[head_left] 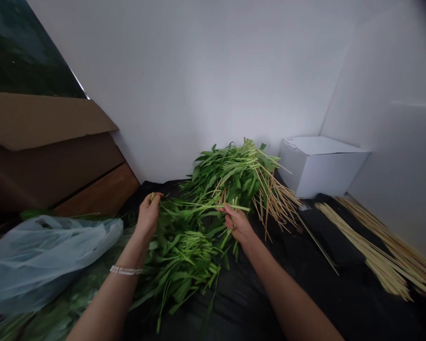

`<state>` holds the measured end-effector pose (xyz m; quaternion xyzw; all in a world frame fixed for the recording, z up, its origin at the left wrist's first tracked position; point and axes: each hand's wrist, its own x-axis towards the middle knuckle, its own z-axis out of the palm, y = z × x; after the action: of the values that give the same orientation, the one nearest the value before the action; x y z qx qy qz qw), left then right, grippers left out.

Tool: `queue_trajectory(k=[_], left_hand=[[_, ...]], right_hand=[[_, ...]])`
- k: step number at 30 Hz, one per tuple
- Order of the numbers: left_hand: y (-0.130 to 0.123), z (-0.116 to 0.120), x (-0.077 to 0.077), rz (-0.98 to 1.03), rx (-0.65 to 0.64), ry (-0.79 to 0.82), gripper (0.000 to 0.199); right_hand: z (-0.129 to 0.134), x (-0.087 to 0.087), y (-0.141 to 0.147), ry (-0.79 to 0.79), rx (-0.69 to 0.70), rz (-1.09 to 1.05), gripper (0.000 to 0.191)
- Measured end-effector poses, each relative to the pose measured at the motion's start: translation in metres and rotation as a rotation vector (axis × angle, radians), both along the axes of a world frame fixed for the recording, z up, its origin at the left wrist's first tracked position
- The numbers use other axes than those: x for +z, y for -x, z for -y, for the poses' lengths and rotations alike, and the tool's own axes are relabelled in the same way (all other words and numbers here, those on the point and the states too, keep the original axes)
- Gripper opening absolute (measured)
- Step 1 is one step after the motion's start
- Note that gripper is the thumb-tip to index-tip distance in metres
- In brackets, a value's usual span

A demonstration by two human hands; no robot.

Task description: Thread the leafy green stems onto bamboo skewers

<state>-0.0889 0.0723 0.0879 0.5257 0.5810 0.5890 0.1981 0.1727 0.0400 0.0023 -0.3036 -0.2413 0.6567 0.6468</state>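
Head view: right hand (pixel 237 221) pinches green stalks (pixel 242 208) between thumb and fingers, above the black sheet (pixel 248 289). Left hand (pixel 149 213) is curled, a scrap of green at its fingertips; cannot tell whether it grips this firmly. Loose greens (pixel 184 258) lie below and between the hands; a heap of greens (pixel 230 166) sits beyond, against the wall, with thin sticks (pixel 275 196) fanning out at its right.

Risks (judgement): stalks look slender, so a hard pinch or sharp bend could snap or bruise them. Leaves overlap, so a pull could drag neighbours along. The heap seems loosely stacked; a knock from the right hand could slide it or scatter the sticks. Plastic bag (pixel 53 255) near left forearm could snag.
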Motion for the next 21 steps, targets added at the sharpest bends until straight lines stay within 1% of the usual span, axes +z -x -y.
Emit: queue_trajectory(k=[2, 4, 6, 8, 11, 14, 17, 21], left_hand=[[0.007, -0.001, 0.007, -0.047, -0.018, -0.076, 0.029], [0.006, 0.002, 0.013, -0.121, -0.057, -0.129, 0.026], [-0.004, 0.009, 0.017, -0.230, -0.113, -0.138, 0.024], [-0.018, 0.019, 0.018, -0.377, -0.164, -0.114, 0.026], [-0.041, 0.032, 0.016, -0.561, -0.245, -0.039, 0.029], [-0.054, 0.037, 0.010, -0.673, -0.375, 0.011, 0.028], [-0.058, 0.034, 0.005, -0.808, -0.485, -0.002, 0.027], [-0.056, 0.032, 0.000, -0.971, -0.547, 0.006, 0.029]], right_hand=[[0.001, 0.000, 0.001, -0.020, 0.022, 0.002, 0.035], [0.003, 0.001, 0.003, -0.038, 0.035, 0.003, 0.037], [0.004, 0.002, 0.004, -0.056, 0.052, 0.007, 0.037], [0.006, 0.004, 0.004, -0.075, 0.072, 0.014, 0.036], [0.008, 0.005, 0.004, -0.102, 0.106, 0.028, 0.035], [0.009, 0.004, 0.004, -0.129, 0.135, 0.052, 0.035], [0.010, 0.002, 0.006, -0.164, 0.149, 0.085, 0.034], [0.011, 0.003, 0.007, -0.191, 0.164, 0.110, 0.032]])
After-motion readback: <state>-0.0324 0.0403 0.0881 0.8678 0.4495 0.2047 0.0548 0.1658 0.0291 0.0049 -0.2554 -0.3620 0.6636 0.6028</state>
